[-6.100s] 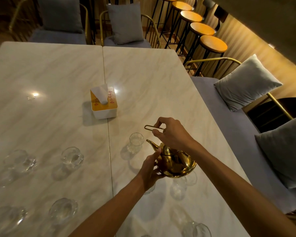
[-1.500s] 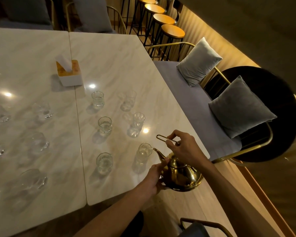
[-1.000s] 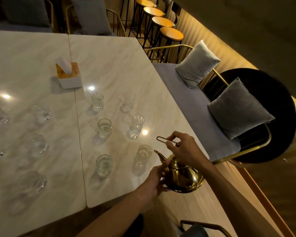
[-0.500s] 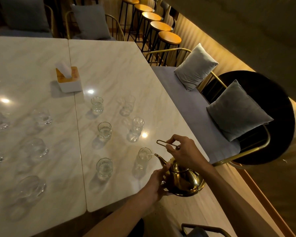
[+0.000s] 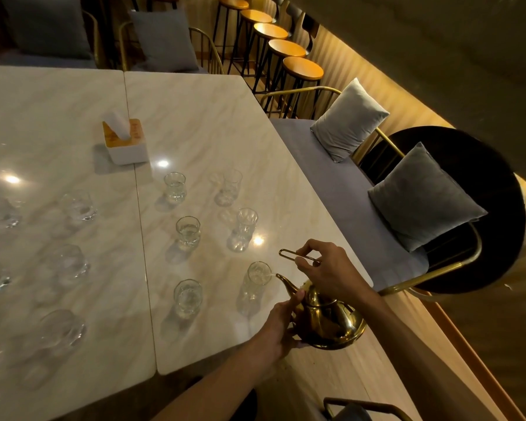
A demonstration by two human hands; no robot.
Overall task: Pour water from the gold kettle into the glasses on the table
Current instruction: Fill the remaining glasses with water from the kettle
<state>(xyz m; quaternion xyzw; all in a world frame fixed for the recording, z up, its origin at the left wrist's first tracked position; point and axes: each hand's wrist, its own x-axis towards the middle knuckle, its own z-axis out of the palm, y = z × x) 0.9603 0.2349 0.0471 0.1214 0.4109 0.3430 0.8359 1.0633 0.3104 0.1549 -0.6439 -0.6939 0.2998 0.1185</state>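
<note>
A gold kettle point(image 5: 327, 320) hangs tilted over the near right corner of the marble table point(image 5: 213, 117). My right hand point(image 5: 327, 270) pinches its thin wire handle from above. My left hand point(image 5: 281, 325) cups the kettle's side and base, thumb along the spout. The spout tip sits at the rim of the nearest glass point(image 5: 255, 281), with a thin stream of water running into it. Several other clear glasses stand nearby, among them one point(image 5: 187, 297) to the left and two behind point(image 5: 188, 232) point(image 5: 243, 227).
A white tissue box point(image 5: 125, 142) stands mid-table by the seam. More glasses blur along the left half point(image 5: 73, 208). A grey bench with cushions point(image 5: 422, 196) runs along the right edge, and round stools point(image 5: 301, 68) line the back right.
The view has drifted slightly, so the table sits lower in the frame. The kettle and both hands stay at the same nearest glass, still tilted over it.
</note>
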